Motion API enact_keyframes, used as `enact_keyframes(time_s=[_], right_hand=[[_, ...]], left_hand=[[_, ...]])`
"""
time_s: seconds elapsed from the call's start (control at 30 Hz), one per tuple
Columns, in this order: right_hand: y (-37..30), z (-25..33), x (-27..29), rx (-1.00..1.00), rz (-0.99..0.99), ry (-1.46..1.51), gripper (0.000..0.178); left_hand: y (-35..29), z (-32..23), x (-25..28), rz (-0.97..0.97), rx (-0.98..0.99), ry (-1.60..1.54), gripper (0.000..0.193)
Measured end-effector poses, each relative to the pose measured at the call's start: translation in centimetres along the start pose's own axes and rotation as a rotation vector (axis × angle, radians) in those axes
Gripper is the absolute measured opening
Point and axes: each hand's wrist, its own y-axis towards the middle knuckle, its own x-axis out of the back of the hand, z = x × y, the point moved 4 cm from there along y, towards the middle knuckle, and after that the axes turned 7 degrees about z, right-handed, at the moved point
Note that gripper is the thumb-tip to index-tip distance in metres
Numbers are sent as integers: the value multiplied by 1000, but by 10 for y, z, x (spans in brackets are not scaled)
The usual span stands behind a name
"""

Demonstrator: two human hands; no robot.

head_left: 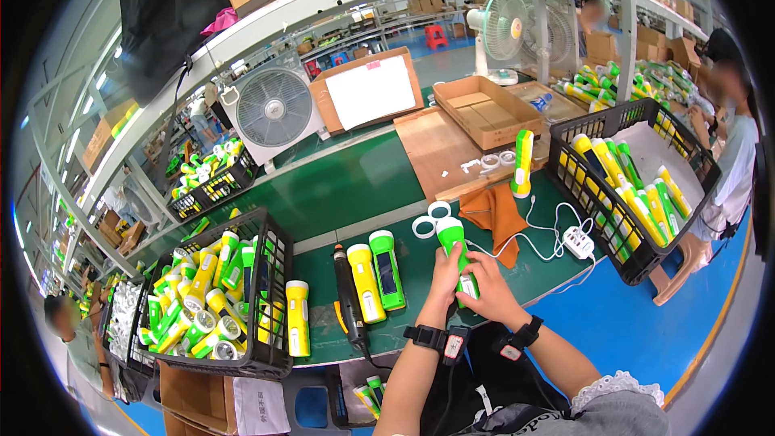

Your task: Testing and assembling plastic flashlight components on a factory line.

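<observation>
A green flashlight (466,282) with a white head is held upright over the near edge of the bench. My left hand (443,278) wraps its left side, and my right hand (490,289) closes on the right side of the body. Left of my hands lie a green flashlight (388,273), a yellow flashlight (366,284) and a black electric screwdriver (349,299). Farther left is another yellow flashlight (298,319). Two white rings (424,228) rest just beyond the held flashlight, beside an orange cloth (499,222). A yellow-and-green flashlight (523,163) stands behind the cloth.
Black crates full of flashlights stand at the left (274,299) and right (565,173). A white power strip (578,242) with loose cables lies on the right. Behind are a cardboard tray (492,117) and a box fan (274,107). A co-worker (731,137) sits far right.
</observation>
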Motion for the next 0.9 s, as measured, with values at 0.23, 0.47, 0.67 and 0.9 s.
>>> enact_keyframes(time_s=[0.23,0.47,0.67,0.9], right_hand=[[-1,-19,-1,-62,82,169,38],[-21,-35,3,-126,343,1011,46],[-4,-34,1,-176,37,779,53],[1,-20,-1,-64,370,743,82]], left_hand=[[-3,3,-4,-7,-16,61,38],[-6,-7,-10,12,-20,-148,33],[-5,-31,2,4,-244,-316,33],[-8,-31,10,-83,-310,-417,30]])
